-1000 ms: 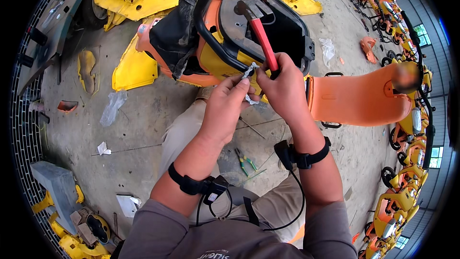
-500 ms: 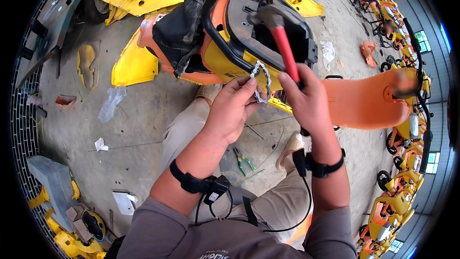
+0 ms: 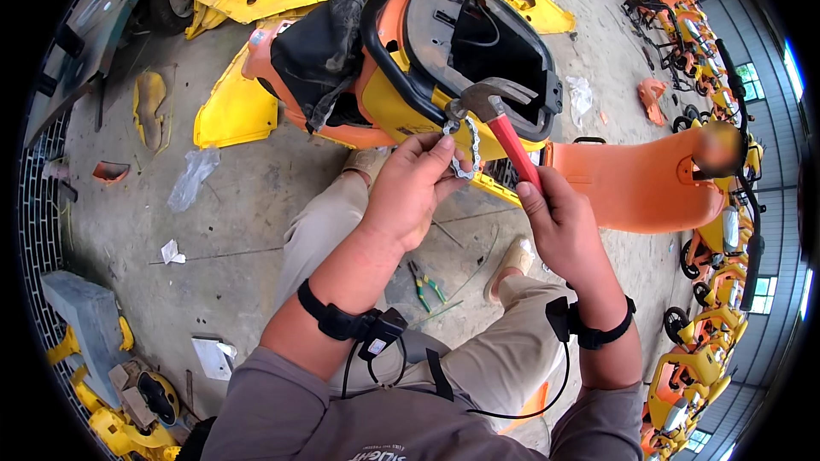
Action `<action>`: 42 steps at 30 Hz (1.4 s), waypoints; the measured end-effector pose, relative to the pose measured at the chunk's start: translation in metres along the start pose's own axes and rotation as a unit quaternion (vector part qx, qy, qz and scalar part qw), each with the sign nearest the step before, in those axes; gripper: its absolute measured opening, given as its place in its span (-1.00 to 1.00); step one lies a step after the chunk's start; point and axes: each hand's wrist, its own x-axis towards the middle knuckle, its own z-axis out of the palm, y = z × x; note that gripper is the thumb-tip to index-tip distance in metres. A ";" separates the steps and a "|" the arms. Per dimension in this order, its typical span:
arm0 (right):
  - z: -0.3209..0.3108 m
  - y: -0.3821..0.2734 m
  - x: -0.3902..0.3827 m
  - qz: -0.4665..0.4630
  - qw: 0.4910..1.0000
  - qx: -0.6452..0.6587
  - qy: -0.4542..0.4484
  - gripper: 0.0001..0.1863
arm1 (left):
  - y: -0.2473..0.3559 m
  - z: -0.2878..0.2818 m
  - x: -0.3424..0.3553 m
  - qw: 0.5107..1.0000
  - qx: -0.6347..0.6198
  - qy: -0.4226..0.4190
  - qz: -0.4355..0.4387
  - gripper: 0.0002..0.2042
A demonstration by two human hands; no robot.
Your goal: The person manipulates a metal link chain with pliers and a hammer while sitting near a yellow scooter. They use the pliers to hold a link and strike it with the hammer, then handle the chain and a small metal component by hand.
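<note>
My left hand (image 3: 410,183) pinches a short silver roller chain (image 3: 476,150) between thumb and fingers, and the chain hangs in a curved loop. Wrapped in my right hand (image 3: 566,224) is the handle of a claw hammer (image 3: 515,150) with a red grip and dark metal head. The hammer's striking face sits right by the chain's upper end; whether they touch I cannot tell. Just beyond both hands lies a yellow and orange scooter body (image 3: 401,111), with a black tubular rail (image 3: 384,60) and an open dark compartment (image 3: 495,55).
Green-handled pliers (image 3: 424,286) lie on the concrete floor between my feet. An orange seat-shaped panel (image 3: 636,186) is at the right. Yellow body panels (image 3: 239,111) lie at the left and far side. Several scooters (image 3: 696,367) line the right wall. A grey block (image 3: 85,312) stands lower left.
The hammer head has come down toward me, from over the compartment to beside the chain. My right hand has moved lower and slightly right. My left hand keeps its hold on the chain.
</note>
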 end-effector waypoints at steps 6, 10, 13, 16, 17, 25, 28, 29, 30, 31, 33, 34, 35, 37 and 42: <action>-0.005 -0.002 0.000 -0.021 1.000 0.000 0.018 -0.71 | -0.004 -0.001 0.002 1.000 -0.005 0.001 0.009 -0.84; -0.015 -0.006 -0.005 -0.060 0.992 0.029 0.107 -0.72 | -0.009 -0.007 0.002 1.000 -0.006 -0.009 0.009 -0.84; -0.014 -0.002 -0.013 -0.038 0.987 0.079 0.138 -0.75 | -0.008 -0.006 0.002 1.000 -0.001 -0.004 0.003 -0.84; 0.011 0.025 -0.013 -0.057 0.994 0.006 0.092 -0.77 | -0.011 0.000 0.003 1.000 -0.003 -0.008 -0.005 -0.84; 0.013 0.022 -0.009 -0.032 0.997 -0.005 0.073 -0.76 | -0.008 -0.001 0.002 1.000 -0.004 -0.003 0.000 -0.84; -0.009 -0.007 -0.012 -0.051 0.989 0.031 0.133 -0.73 | -0.002 -0.004 0.000 1.000 0.007 -0.007 0.004 -0.83; 0.001 0.001 -0.016 -0.039 0.986 0.052 0.151 -0.75 | -0.002 -0.006 -0.002 1.000 0.009 0.005 0.004 -0.83; 0.006 0.000 -0.014 -0.073 0.990 -0.016 0.120 -0.75 | -0.004 -0.004 0.000 1.000 0.008 0.010 0.001 -0.83; 0.014 0.014 -0.010 -0.050 0.996 -0.047 0.055 -0.74 | -0.006 -0.002 0.002 1.000 0.007 0.015 -0.001 -0.83; 0.010 0.016 -0.009 -0.042 0.996 -0.037 0.064 -0.75 | -0.005 0.000 0.002 1.000 0.005 0.005 -0.002 -0.83; 0.004 0.005 -0.007 -0.035 0.995 0.001 0.090 -0.75 | -0.003 -0.002 0.001 1.000 0.002 -0.005 -0.002 -0.83; 0.000 -0.001 -0.007 -0.035 0.993 0.027 0.110 -0.76 | -0.004 -0.003 0.001 1.000 0.003 -0.011 0.001 -0.83; -0.003 -0.002 -0.007 -0.051 0.989 0.056 0.127 -0.76 | -0.004 -0.005 0.001 1.000 0.004 -0.016 0.006 -0.83; -0.004 -0.009 -0.011 -0.066 0.979 0.083 0.172 -0.76 | -0.004 -0.009 0.000 1.000 0.006 -0.016 0.011 -0.83; 0.003 -0.002 -0.004 -0.011 0.998 -0.053 0.032 -0.78 | -0.001 -0.002 0.001 1.000 0.010 0.001 -0.006 -0.83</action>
